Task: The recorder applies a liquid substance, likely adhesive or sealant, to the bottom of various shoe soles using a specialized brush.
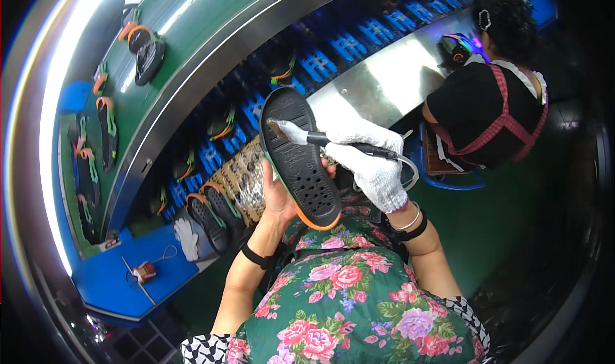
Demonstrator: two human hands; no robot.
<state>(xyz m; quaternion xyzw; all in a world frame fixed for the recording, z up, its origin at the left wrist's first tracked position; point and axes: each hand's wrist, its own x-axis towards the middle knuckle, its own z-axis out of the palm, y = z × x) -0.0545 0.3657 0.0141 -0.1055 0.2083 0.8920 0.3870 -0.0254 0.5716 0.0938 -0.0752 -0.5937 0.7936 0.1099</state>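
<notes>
My bare left hand (278, 196) grips a black shoe sole (296, 165) by its side, fingers wrapped round the edge. The sole is tilted upright before my chest, its face with round holes and grooves turned to me and an orange rim at the heel. In a white knitted glove, my right hand (375, 169) is closed round the dark handle of a brush (292, 132). A thin pale tube runs from the handle and loops by the wrist. The brush's whitish bristles touch the upper part of the sole, beside a brownish patch.
A pair of black shoes (219, 211) and a white glove (186, 239) lie left of me. A blue table (128, 287) holds a small reddish-brown object. Shoe parts sit on a green conveyor (173, 24). A seated co-worker (506, 101) is at the right by a metal bench (391, 88).
</notes>
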